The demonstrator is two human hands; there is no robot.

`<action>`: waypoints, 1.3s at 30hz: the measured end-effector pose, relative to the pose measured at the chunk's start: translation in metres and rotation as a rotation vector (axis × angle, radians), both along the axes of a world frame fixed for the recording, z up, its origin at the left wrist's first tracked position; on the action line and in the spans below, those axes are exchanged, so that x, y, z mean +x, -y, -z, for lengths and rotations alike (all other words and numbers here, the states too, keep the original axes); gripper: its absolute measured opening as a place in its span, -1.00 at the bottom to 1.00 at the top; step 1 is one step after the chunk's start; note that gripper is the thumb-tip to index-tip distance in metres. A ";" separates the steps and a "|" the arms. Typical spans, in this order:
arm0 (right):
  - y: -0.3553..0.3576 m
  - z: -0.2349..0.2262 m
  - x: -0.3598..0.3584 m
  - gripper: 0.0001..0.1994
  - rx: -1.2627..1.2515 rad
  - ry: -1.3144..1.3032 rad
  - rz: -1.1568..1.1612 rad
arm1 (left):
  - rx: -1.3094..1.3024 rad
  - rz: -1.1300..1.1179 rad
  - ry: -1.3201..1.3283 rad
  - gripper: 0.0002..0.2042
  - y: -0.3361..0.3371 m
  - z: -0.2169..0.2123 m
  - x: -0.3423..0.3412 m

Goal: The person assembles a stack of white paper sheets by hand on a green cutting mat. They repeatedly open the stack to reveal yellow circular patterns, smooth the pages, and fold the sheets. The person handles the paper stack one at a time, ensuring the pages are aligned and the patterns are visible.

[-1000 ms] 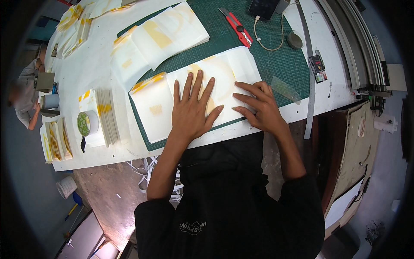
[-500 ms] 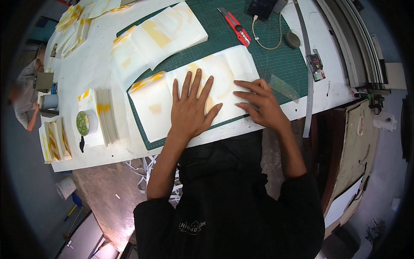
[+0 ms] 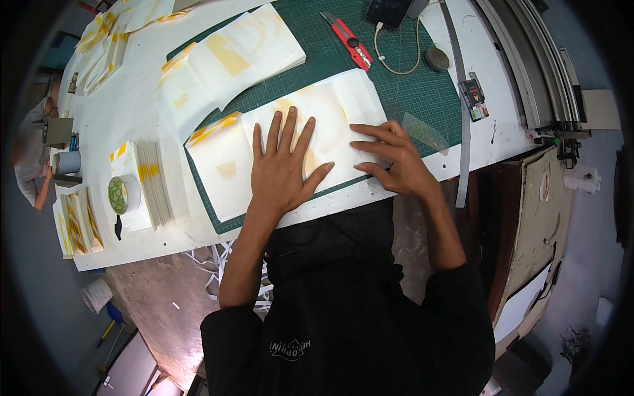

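Note:
A white printed paper sheet (image 3: 221,191) with yellow-orange patches lies on the green cutting mat (image 3: 416,99) in front of me. My left hand (image 3: 282,158) rests flat on the middle of it, fingers spread. Near the sheet's right end, my right hand (image 3: 393,155) touches the paper with its fingertips, fingers apart and slightly bent. Neither hand holds anything. Behind this sheet sits a stack of similar printed sheets (image 3: 231,63), fanned toward the left. A red utility knife (image 3: 348,43) lies beyond the paper, blade partly out.
On the left stand folded paper bundles (image 3: 152,185) with a tape roll (image 3: 123,195) on top. A steel ruler (image 3: 465,145), a small blade box (image 3: 474,99) and a cabled black device (image 3: 389,12) lie right. A person (image 3: 33,145) is at the far left.
The view has shifted slightly, moving the whole scene a little leftward. Both hands keep nearly the same places on the sheet.

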State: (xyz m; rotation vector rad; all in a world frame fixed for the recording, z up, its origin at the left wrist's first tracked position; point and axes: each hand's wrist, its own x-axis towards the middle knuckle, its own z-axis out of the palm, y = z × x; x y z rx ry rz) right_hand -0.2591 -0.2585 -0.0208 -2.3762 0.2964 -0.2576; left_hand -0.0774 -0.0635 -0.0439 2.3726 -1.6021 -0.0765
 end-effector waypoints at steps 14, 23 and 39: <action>0.014 0.011 0.062 -0.54 -0.292 0.061 0.237 | -0.040 0.014 0.012 -0.24 -0.001 -0.002 0.000; 0.048 0.021 0.121 -0.45 -0.382 0.067 0.371 | -0.040 0.014 0.010 -0.23 0.002 -0.002 0.000; 0.017 0.030 0.095 -0.32 -0.502 0.113 0.428 | -0.041 0.011 -0.012 -0.23 -0.001 -0.001 0.001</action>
